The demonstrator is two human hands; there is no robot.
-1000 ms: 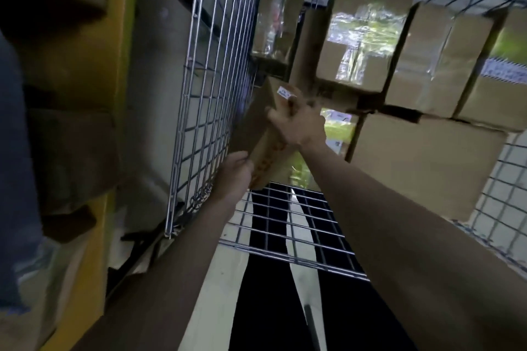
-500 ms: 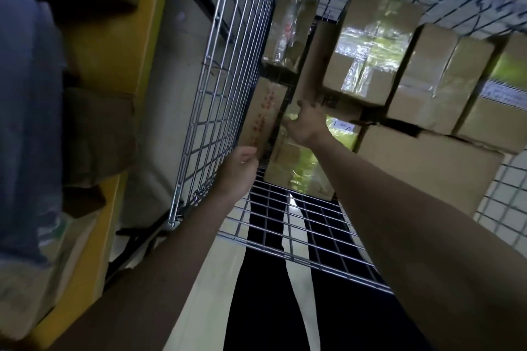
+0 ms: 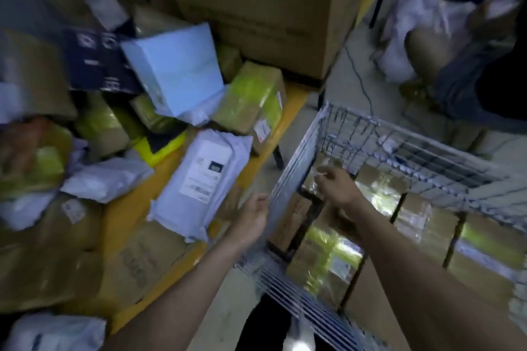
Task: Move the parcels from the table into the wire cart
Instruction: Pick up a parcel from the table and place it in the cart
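Wire cart [image 3: 299, 151] rim beside left hand [image 3: 252, 218], perhaps touching.

Shiny metal wire cart [image 3: 296, 157] holds matt cardboard parcels [image 3: 322, 259] (glossy tape).

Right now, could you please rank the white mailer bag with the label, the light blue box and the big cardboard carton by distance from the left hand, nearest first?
From the left hand:
1. White mailer bag, just beside it on the table.
2. Light blue box, farther back on the pile.
3. Big cardboard carton, at the table's far end.
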